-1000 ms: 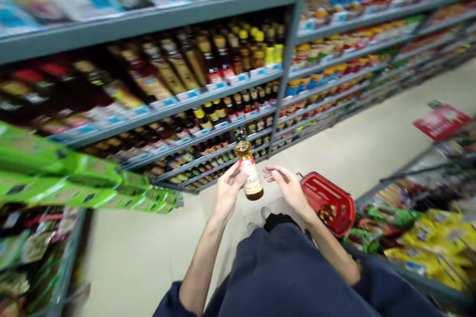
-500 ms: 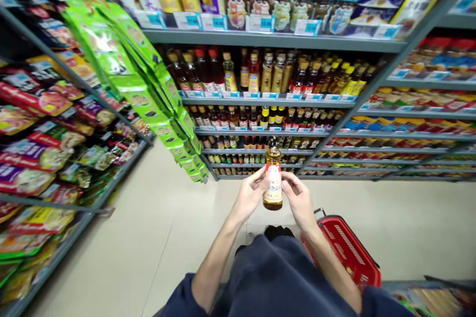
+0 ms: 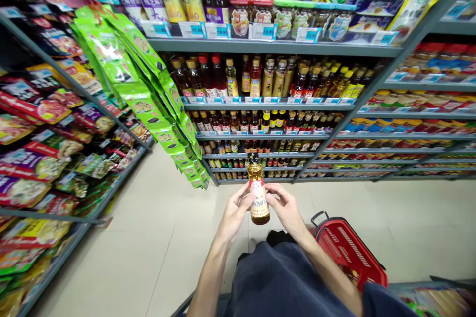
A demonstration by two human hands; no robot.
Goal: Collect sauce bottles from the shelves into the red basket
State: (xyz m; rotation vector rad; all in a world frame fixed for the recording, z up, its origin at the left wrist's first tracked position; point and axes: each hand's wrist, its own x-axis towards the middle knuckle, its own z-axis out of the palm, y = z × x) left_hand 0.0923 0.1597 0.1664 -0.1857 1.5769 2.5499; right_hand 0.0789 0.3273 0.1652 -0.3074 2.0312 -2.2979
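Observation:
A small glass bottle of golden oil point(image 3: 259, 203) with a dark cap and a cream and red label is held upright before me, its label towards me. My left hand point(image 3: 238, 208) grips it from the left, thumb across the label's edge. On the other side, my right hand point(image 3: 284, 205) pinches the bottle with closed fingers. Behind the bottle, shelves hold rows of sauce and oil bottles point(image 3: 273, 79). Part of the bottle's back is hidden, with the fingers behind it.
A red shopping basket point(image 3: 351, 245) stands on the floor point(image 3: 156, 237) to my right. Green hanging snack packs point(image 3: 148, 104) dangle at the left end of the shelf point(image 3: 275, 47). Packaged foods point(image 3: 40, 158) fill the left rack. Jars point(image 3: 262, 15) line the upper shelf.
Both hands and the bottle have moved left and slightly down in view. The shelves appear a little lower, and the grip on the bottle stays the same.

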